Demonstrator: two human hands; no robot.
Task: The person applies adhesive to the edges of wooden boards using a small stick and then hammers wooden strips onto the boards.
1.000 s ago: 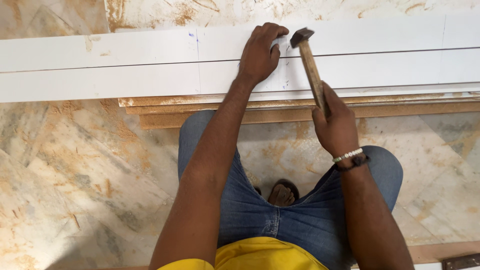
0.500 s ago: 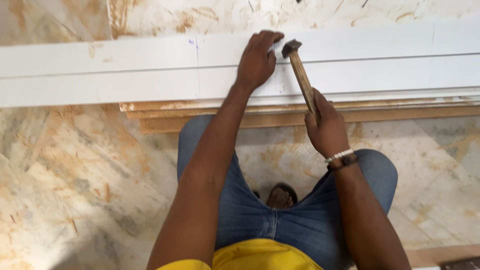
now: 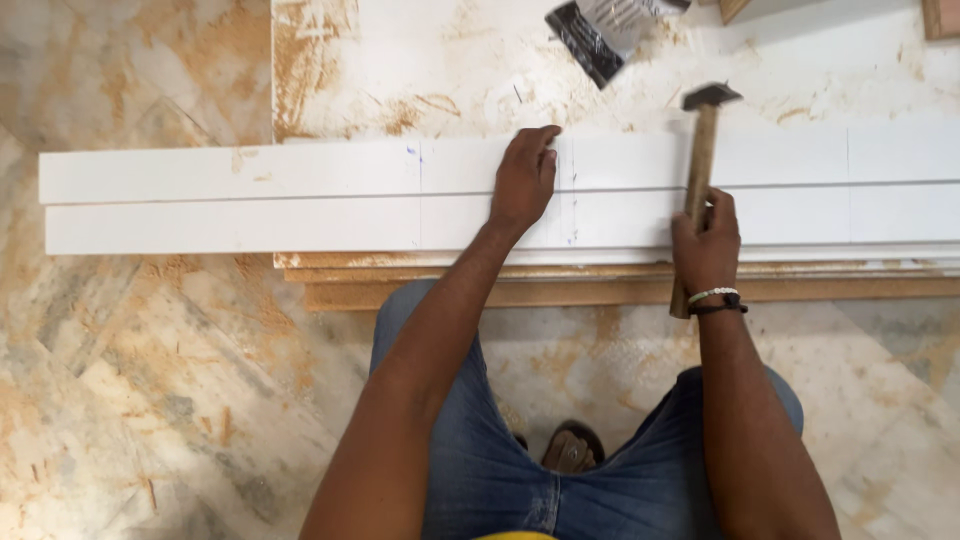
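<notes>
While gripped in right hand (image 3: 705,240), hammer (image 3: 700,170) right of left fingers (image 3: 540,150).

I count 2 long white boards (image 3: 250,200) lying side by side, 1 hammer (image 3: 697,170), 1 small black-and-clear packet (image 3: 600,30), 2 hands: left hand (image 3: 524,180), right hand (image 3: 706,245), and 1 beaded wristband (image 3: 712,294).

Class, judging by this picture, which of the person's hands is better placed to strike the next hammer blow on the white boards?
Right. The right hand already grips the hammer, while the left hand lies flat on the white boards.
</notes>
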